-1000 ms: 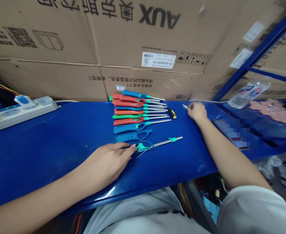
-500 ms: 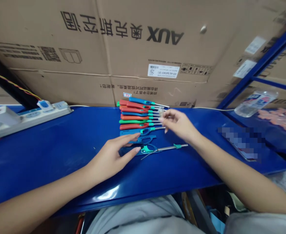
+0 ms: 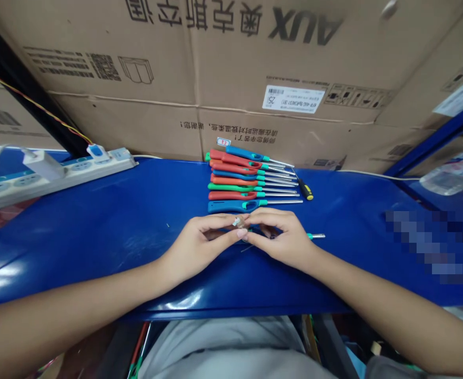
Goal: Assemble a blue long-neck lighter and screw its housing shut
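Both hands are hiding most of the half-hidden lighter [image 3: 318, 236] on the blue table [image 3: 156, 226]; the end of its metal tube, with a green bit, is peeking out at 3 o'clock. The left hand [image 3: 194, 242] and the right hand [image 3: 284, 237] are meeting above it, and each thumb and pointing finger are pinching a little see-through part [image 3: 239, 223] between them. The other fingers are mostly hiding. A patch of blurry squares [image 3: 431, 247] is covering something at 3 o'clock, and the picture edge is cutting off a bottle [image 3: 448, 176] between 2 and 3 o'clock.

The little part is looking too small for anyone to tell which way it is pointing. The half-hidden lighter is lying along the 9-to-3 line, its tip pointing at 3 o'clock. At 12 o'clock, a row of lighters [image 3: 237, 188] is pointing mostly the same way.

Behind them, a big box [image 3: 235, 63] is showing "AUX" upside down. Its white label [image 3: 293, 99], at 1 o'clock, is showing "25"; the rest is hard to read. A tiny tag [image 3: 223, 142] at 12 o'clock is showing red marks.
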### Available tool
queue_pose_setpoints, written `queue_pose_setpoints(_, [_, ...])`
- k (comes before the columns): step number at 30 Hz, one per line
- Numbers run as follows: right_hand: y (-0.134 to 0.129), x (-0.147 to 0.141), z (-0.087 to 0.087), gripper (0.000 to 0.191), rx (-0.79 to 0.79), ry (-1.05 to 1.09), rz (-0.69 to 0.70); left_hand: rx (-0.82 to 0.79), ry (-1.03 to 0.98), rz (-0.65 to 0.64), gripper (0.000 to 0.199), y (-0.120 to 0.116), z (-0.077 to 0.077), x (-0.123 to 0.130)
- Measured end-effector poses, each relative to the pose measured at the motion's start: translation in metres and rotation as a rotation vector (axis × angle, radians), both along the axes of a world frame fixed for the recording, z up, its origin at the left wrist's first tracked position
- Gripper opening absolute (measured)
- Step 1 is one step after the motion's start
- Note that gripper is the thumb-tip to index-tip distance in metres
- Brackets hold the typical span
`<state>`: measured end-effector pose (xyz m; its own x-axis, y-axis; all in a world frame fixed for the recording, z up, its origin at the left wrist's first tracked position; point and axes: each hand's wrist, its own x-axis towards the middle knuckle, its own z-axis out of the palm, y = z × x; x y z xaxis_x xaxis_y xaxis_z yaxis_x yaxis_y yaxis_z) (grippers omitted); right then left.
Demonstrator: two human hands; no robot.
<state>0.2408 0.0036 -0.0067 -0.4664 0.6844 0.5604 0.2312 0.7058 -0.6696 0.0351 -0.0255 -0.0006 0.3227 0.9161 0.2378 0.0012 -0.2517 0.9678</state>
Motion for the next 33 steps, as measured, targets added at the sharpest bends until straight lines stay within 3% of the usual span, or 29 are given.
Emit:
queue_pose_setpoints(6, [-0.008, 0.007, 0.01, 0.009, 0.153, -0.01, -0.062, 0.24, 0.181, 0.123, 0.016, -0.002, 0.002, -0.005])
queue_pose_setpoints(14, [-0.003, 0.008, 0.013, 0.003, -0.001, 0.067, 0.039, 0.461, 0.308, 0.093, 0.015, 0.003, 0.002, -0.01])
queue_pose_setpoints(26, [0.004, 0.012, 0.011, 0.005, -0.027, 0.017, 0.004, 0.431, 0.352, 0.079, 0.014, 0.001, 0.004, -0.012])
queue_pose_setpoints(29, [0.006, 0.02, 0.014, 0.004, -0.008, -0.121, 0.056, 0.324, 0.331, 0.105, 0.011, 0.003, 0.005, -0.012])
queue_pose_setpoints(33, [0.006, 0.028, 0.015, 0.013, 0.038, -0.482, 0.179, 0.173, 0.326, 0.111, 0.015, 0.006, 0.005, -0.011])
